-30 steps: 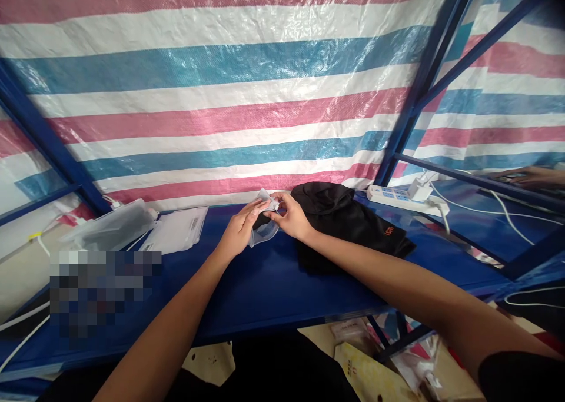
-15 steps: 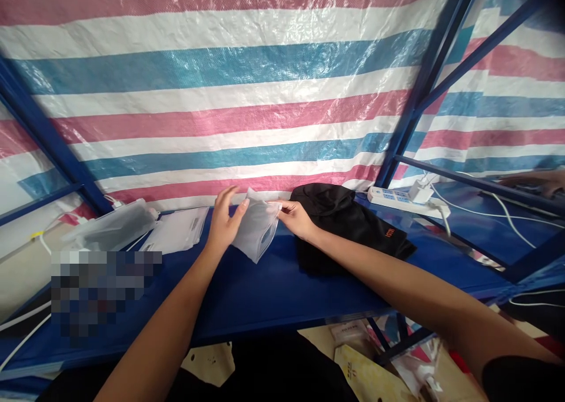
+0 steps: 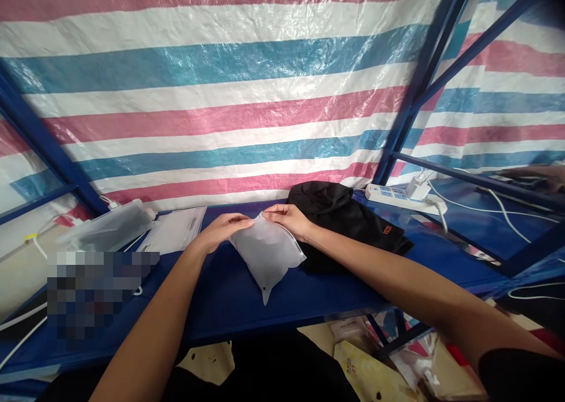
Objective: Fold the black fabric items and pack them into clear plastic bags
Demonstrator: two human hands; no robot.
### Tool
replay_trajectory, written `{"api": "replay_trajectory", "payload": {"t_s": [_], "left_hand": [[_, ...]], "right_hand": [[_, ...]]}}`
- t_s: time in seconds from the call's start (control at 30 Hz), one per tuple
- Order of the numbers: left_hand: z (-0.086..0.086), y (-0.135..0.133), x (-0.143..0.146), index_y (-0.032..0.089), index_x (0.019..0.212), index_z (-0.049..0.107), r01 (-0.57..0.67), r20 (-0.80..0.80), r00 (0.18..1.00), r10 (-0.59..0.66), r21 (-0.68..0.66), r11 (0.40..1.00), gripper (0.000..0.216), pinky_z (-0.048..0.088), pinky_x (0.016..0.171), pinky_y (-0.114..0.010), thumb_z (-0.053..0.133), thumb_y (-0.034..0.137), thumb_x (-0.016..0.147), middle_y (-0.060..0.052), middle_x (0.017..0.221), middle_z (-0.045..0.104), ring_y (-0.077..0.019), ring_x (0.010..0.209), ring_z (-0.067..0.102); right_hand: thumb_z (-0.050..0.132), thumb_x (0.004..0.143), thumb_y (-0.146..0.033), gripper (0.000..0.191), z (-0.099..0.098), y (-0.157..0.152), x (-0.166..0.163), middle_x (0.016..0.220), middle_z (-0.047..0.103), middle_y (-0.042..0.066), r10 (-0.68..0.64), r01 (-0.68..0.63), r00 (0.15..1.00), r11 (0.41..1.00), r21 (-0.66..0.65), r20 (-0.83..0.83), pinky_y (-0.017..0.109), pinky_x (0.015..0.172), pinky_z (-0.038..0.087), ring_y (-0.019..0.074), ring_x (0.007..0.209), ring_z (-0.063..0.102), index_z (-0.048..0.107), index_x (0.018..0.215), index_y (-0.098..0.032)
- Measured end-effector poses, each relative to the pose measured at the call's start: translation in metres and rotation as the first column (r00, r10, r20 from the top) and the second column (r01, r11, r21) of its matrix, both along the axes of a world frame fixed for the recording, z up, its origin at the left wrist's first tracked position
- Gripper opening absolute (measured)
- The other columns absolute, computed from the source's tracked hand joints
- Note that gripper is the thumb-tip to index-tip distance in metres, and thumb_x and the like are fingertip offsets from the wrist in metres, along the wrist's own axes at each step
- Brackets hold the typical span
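A frosted plastic zip bag (image 3: 268, 255) hangs over the blue tabletop (image 3: 220, 308), one pointed corner toward me. My left hand (image 3: 223, 230) pinches its upper left edge between thumb and fingers. At the top, beside the zip strip, my right hand (image 3: 289, 221) is closed on the same bag. A folded black garment (image 3: 344, 219) with small orange lettering lies just right of my right hand. Farther left, flat frosted bags (image 3: 174, 228) lie in a pile.
A larger frosted pouch (image 3: 112, 225) stands at the left. On the back right rests a white power strip (image 3: 397, 197) with plugs and cables. Blue metal posts (image 3: 408, 105) frame a striped tarp (image 3: 229, 113). Boxes (image 3: 366, 369) sit below the table. A blurred patch covers the left side.
The bag has been turned, its zip edge now slanting down to the right and a corner pointing toward me. My left hand has closed from spread fingers into a pinch.
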State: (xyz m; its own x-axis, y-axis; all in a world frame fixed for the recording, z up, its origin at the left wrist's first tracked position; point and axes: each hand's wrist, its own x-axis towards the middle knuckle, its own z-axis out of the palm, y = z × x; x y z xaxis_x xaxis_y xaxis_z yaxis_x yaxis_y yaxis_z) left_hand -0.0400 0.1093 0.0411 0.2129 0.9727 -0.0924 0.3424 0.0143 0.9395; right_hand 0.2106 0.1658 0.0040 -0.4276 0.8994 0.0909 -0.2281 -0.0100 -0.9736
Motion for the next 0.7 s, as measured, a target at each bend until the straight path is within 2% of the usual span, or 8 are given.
{"api": "replay_trajectory", "payload": {"t_s": [0.1, 0.2, 0.4, 0.53, 0.7], "left_hand": [[-0.003, 0.001, 0.000, 0.022, 0.097, 0.087, 0.089, -0.024, 0.996, -0.090, -0.011, 0.996, 0.051, 0.053, 0.082, -0.036, 0.082, 0.071, 0.081, -0.008, 0.104, 0.083, -0.0332, 0.102, 0.073], [-0.011, 0.006, 0.004, 0.024, 0.096, 0.088, 0.139, -0.034, 0.990, -0.138, 0.059, 0.988, 0.045, 0.052, 0.081, -0.036, 0.080, 0.066, 0.083, -0.007, 0.101, 0.083, -0.0321, 0.097, 0.073], [-0.021, 0.012, 0.015, 0.023, 0.091, 0.086, 0.054, 0.000, 0.998, -0.055, 0.154, 0.987, 0.036, 0.052, 0.082, -0.036, 0.075, 0.057, 0.088, -0.005, 0.097, 0.083, -0.0317, 0.095, 0.074], [-0.019, 0.011, 0.018, 0.023, 0.101, 0.087, 0.069, 0.028, 0.997, -0.075, 0.178, 0.982, 0.041, 0.052, 0.083, -0.035, 0.078, 0.061, 0.086, -0.007, 0.105, 0.083, -0.0329, 0.101, 0.074], [-0.016, 0.010, 0.018, 0.022, 0.089, 0.083, 0.064, 0.035, 0.997, -0.072, 0.191, 0.980, 0.043, 0.048, 0.077, -0.032, 0.077, 0.065, 0.088, -0.004, 0.092, 0.079, -0.0269, 0.088, 0.070]], "right_hand": [[0.100, 0.072, -0.045, 0.043, 0.002, -0.007, -0.002, 0.093, 0.081, 0.004, 0.059, -0.062, 0.997, 0.996, 0.071, 0.044, 0.030, 0.076, 0.058, 0.0170, 0.079, 0.072, 0.082, 0.099, -0.018], [0.095, 0.077, -0.041, 0.044, 0.003, -0.010, -0.005, 0.090, 0.077, 0.000, 0.094, -0.102, 0.994, 0.983, 0.151, 0.054, 0.029, 0.074, 0.054, 0.0159, 0.078, 0.069, 0.077, 0.112, -0.022], [0.082, 0.082, -0.032, 0.045, 0.007, -0.012, -0.007, 0.084, 0.070, -0.004, 0.107, -0.129, 0.990, 0.952, 0.278, 0.091, 0.028, 0.070, 0.045, 0.0139, 0.071, 0.059, 0.069, 0.124, -0.023], [0.080, 0.083, -0.031, 0.044, 0.007, -0.014, -0.007, 0.080, 0.064, -0.006, 0.113, -0.133, 0.990, 0.946, 0.297, 0.081, 0.028, 0.070, 0.043, 0.0133, 0.069, 0.055, 0.068, 0.124, -0.022], [0.080, 0.085, -0.032, 0.043, 0.007, -0.015, -0.008, 0.079, 0.061, -0.007, 0.117, -0.135, 0.990, 0.951, 0.279, 0.082, 0.027, 0.067, 0.042, 0.0125, 0.068, 0.052, 0.067, 0.125, -0.021]]}}
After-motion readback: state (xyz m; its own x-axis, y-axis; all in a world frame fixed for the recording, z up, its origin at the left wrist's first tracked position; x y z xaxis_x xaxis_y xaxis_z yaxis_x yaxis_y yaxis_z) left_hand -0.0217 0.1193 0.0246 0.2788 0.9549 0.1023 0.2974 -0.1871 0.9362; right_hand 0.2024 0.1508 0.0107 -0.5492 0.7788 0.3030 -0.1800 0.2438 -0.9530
